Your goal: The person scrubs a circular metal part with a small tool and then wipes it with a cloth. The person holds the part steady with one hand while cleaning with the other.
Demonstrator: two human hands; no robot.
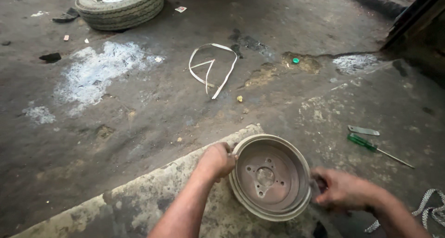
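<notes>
A round, rusty metal brake drum (pixel 270 177) lies open side up on a worn grey mat (pixel 139 196) on the floor. Its inner face shows a centre hole and several bolt holes. My left hand (pixel 217 159) grips the drum's left rim. My right hand (pixel 340 189) is at the drum's right rim, fingers curled against it, slightly blurred.
A green-handled screwdriver (pixel 371 147) and a small flat metal piece (pixel 363 130) lie on the concrete to the right. A white strap loop (pixel 211 66) lies ahead, a tyre with rim (pixel 120 4) at the far left. A woven rope (pixel 429 208) sits at the lower right.
</notes>
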